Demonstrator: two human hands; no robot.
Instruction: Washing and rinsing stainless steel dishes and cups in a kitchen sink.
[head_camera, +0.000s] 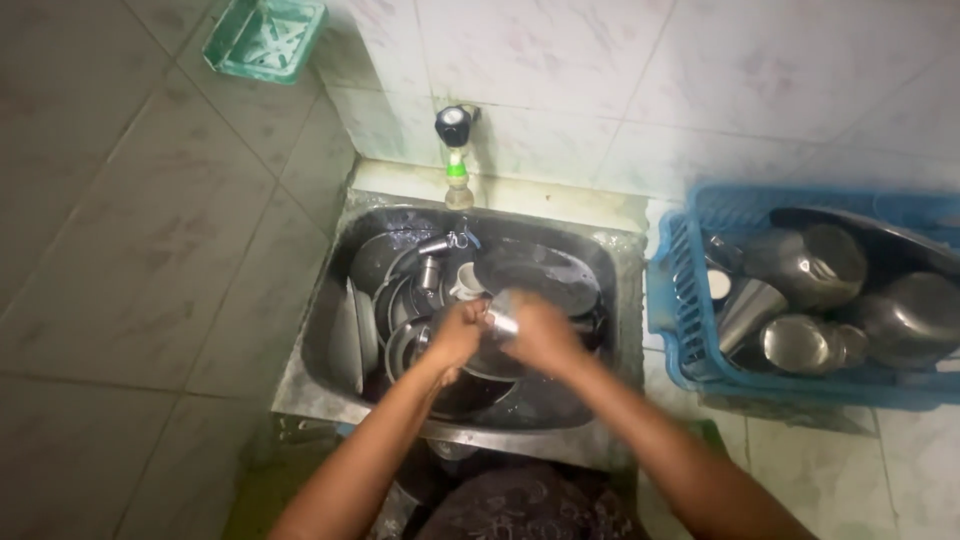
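Both my hands meet over the middle of a steel sink (330, 330) full of dishes. A small steel cup (503, 318) lies sideways between them. My left hand (458, 334) grips its left end. My right hand (543, 334) is blurred and closed around its right side. Beneath the hands lie dark round plates (540, 272), a white cup (466, 281) and several steel pieces stacked on edge at the sink's left side (362, 330).
A tap with a black knob (455, 128) juts from the tiled wall above the sink. A blue plastic basket (680, 300) at the right holds several steel pots and tumblers. A green soap tray (264, 36) hangs on the wall at top left.
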